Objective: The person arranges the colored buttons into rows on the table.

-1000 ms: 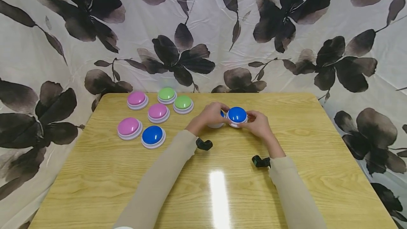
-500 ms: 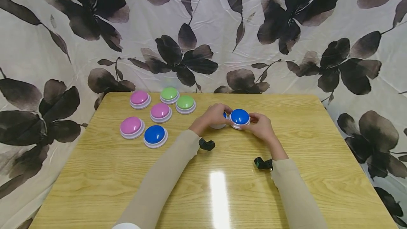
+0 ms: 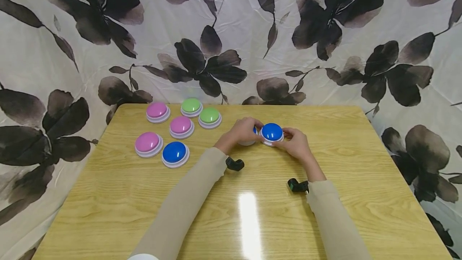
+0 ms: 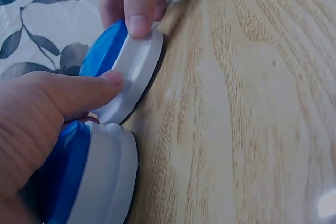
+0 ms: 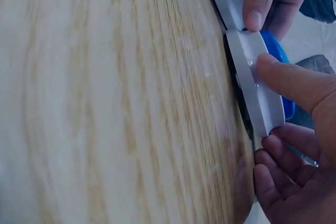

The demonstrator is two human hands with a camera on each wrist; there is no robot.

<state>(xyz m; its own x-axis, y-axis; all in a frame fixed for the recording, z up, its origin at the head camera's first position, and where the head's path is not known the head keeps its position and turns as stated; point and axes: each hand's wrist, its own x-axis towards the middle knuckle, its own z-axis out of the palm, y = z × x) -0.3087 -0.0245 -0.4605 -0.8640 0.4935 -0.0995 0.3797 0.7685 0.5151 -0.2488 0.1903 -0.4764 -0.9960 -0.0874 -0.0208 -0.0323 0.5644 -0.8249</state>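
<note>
Right of the table's middle, a blue dome push button point(image 3: 272, 132) with a white round base sits between both hands. My left hand point(image 3: 246, 130) holds its left side, thumb point(image 4: 111, 78) on the white base. From the right, my right hand point(image 3: 296, 143) grips the same button, with its thumb point(image 5: 269, 62) on the front of the base and its fingers curled at the side. A second blue button point(image 4: 107, 177) stands right beside the first, under the left hand; in the head view that hand covers most of it.
At the back left of the wooden table point(image 3: 216, 212) stand pink buttons point(image 3: 146, 142) point(image 3: 181, 125) point(image 3: 157, 110), green buttons point(image 3: 209, 115) point(image 3: 191, 105) and another blue button point(image 3: 175, 153). A flowered cloth point(image 3: 231, 11) hangs behind the table's far edge.
The head view shifts slightly. Both hands stay on the blue button, which keeps nearly the same place beside the second one.
</note>
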